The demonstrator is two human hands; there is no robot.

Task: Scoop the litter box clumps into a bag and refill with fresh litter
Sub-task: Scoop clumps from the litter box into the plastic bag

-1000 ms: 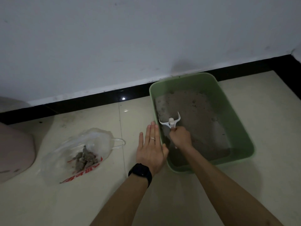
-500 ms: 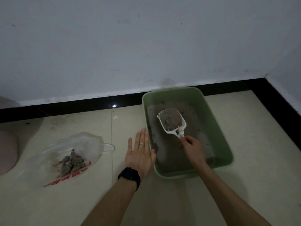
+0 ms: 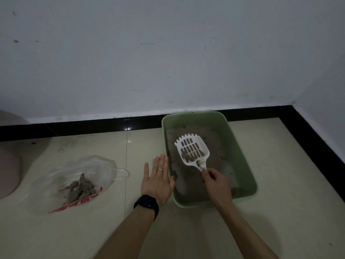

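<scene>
A green litter box (image 3: 240, 157) sits on the tiled floor against the wall, with grey-brown litter (image 3: 216, 144) across its bottom. My right hand (image 3: 214, 181) grips the handle of a white slotted scoop (image 3: 192, 152), held above the litter with a few dark clumps lying near its handle end. My left hand (image 3: 158, 179) lies flat with straight fingers against the box's left wall. To the left a clear plastic bag (image 3: 97, 171) with red print lies on the floor, holding a pile of grey clumps (image 3: 79, 188).
A pale pink rounded object (image 3: 8, 172) fills the far left edge. A black skirting strip (image 3: 74, 128) runs along the white wall and turns down the right side at the corner. Cream floor tiles (image 3: 280, 212) surround the box.
The scoop rose out of the litter and most loose litter sifted through its slots, leaving a few clumps. My left hand stayed against the box's left wall.
</scene>
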